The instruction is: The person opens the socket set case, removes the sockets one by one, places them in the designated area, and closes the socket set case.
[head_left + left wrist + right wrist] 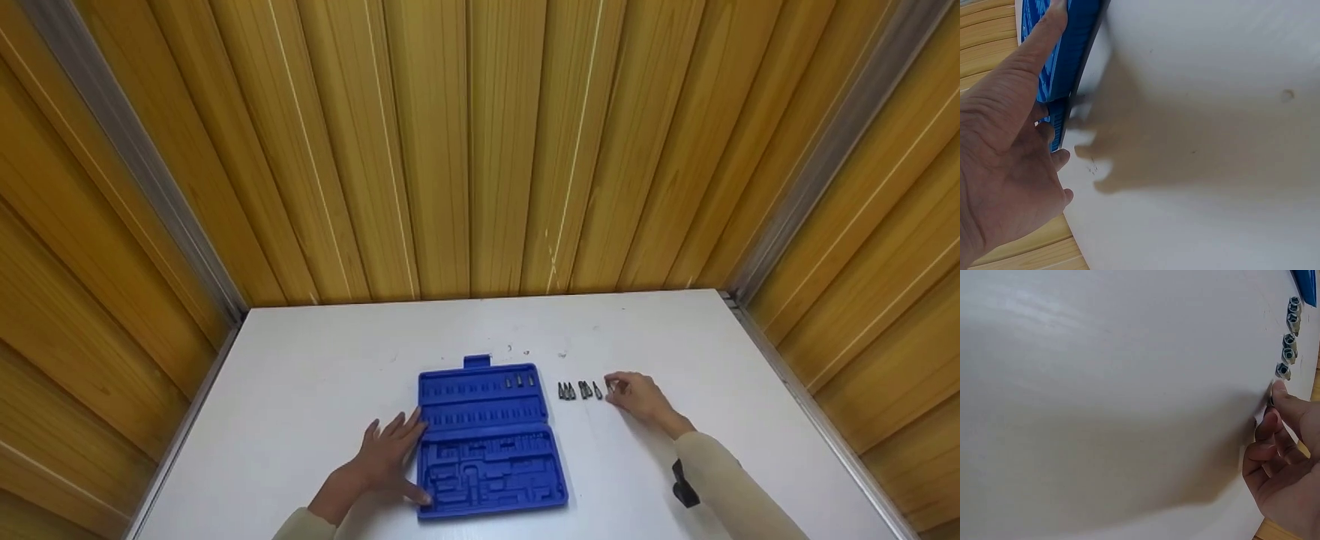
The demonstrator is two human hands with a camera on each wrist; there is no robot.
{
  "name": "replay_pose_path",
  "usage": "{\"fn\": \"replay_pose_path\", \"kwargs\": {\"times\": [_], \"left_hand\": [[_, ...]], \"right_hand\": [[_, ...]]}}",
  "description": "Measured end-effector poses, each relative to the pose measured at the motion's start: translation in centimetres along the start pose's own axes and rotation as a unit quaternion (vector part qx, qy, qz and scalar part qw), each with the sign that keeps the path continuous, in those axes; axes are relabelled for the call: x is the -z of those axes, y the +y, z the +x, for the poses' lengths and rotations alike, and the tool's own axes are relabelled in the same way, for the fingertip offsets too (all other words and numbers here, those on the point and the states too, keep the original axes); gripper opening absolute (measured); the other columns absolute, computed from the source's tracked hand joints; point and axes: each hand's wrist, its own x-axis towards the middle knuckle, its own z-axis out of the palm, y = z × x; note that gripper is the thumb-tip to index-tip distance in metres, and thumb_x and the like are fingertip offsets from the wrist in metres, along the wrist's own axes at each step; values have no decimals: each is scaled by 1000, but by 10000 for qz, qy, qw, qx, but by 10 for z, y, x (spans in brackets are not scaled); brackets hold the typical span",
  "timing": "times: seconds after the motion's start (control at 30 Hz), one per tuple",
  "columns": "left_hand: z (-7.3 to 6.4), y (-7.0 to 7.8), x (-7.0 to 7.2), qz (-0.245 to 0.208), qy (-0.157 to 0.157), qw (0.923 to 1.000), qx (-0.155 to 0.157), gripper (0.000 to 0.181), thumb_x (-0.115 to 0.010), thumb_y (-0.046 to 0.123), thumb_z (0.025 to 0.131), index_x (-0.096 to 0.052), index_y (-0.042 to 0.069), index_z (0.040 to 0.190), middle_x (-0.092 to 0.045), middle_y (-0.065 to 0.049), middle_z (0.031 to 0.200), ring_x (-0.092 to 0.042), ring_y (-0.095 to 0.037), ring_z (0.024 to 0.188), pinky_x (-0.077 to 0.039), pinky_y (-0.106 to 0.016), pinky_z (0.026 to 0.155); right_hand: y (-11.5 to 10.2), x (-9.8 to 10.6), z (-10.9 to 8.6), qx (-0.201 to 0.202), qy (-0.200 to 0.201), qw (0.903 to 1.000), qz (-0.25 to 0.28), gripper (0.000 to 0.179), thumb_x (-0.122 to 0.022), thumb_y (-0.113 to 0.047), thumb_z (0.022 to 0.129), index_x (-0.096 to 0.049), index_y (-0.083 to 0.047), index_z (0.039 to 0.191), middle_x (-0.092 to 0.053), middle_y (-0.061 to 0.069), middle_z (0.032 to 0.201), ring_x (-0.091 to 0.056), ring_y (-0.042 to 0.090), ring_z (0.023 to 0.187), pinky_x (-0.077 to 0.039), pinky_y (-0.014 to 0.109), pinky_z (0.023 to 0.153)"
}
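An open blue plastic tool case [491, 433] lies flat on the table, its molded slots facing up. My left hand [386, 455] rests spread along the case's left side, thumb on the near corner and fingertips by the hinge. In the left wrist view that thumb [1033, 48] presses the case's edge [1075, 53]. To the right of the case stands a row of small metal socket bits [574, 391]. At the row's right end my right hand [637, 395] pinches one socket bit [1271, 401] between thumb and forefinger, mostly hidden by the fingers.
A few socket bits [519, 381] sit in slots at the upper right of the case's lid. The white table [315, 375] meets wood-patterned panels [502, 150] at the back and sides. Small dark marks dot its surface behind the case.
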Motion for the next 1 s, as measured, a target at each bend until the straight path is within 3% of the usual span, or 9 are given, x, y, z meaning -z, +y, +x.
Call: {"fn": "replay_pose_path", "kwargs": {"times": [0.17, 0.33, 0.43, 0.57, 0.83, 1.0], "left_hand": [[3, 1, -6, -105, -154, 9998, 86, 126, -92, 58, 64, -31, 3, 159, -20, -18, 170, -21, -47, 155, -7, -75, 121], [2, -1, -4, -27, -55, 10000, 56, 124, -93, 54, 64, -32, 1, 158, -21, -19, 170, -23, -47, 154, -9, -75, 120], [1, 0, 0, -46, 16, 10000, -12, 124, -94, 52, 64, -33, 0, 157, -22, -20, 169, -23, -48, 154, -9, -76, 120], [0, 2, 3, -121, 47, 9999, -58, 124, -95, 51, 63, -33, -2, 157, -22, -21, 169, -23, -49, 154, -8, -76, 120], [2, 0, 2, -53, 8, 10000, 3, 124, -93, 54, 64, -32, -1, 158, -22, -21, 169, -23, -49, 154, -9, -77, 119], [2, -1, 2, 12, -1, 10000, 2, 126, -93, 55, 63, -32, -1, 157, -22, -21, 169, -24, -49, 154, -11, -77, 118]], "right_hand": [[1, 0, -5, -167, -107, 9998, -49, 38, -72, -4, 90, -64, 9, 125, -70, 13, 91, -62, 20, 81, -49, 32, 73], [0, 8, -1, -107, -480, 9981, 372, 45, -71, -3, 91, -57, 15, 130, -69, 17, 86, -59, 16, 68, -46, 22, 60], [-1, 15, 3, -180, -600, 9962, 599, 45, -68, 0, 91, -54, 18, 130, -69, 22, 87, -61, 18, 62, -45, 20, 54], [-4, 23, 7, -250, -525, 9965, 594, 43, -68, 0, 91, -56, 17, 129, -69, 24, 92, -67, 24, 66, -49, 20, 56], [-17, 25, 21, 120, -634, 9951, 744, 43, -65, -3, 96, -54, 17, 133, -69, 30, 99, -72, 39, 74, -62, 45, 63], [-37, 13, 32, 489, -745, 9925, 836, 42, -63, -6, 98, -55, 18, 131, -71, 31, 100, -73, 40, 76, -59, 32, 62]]}}
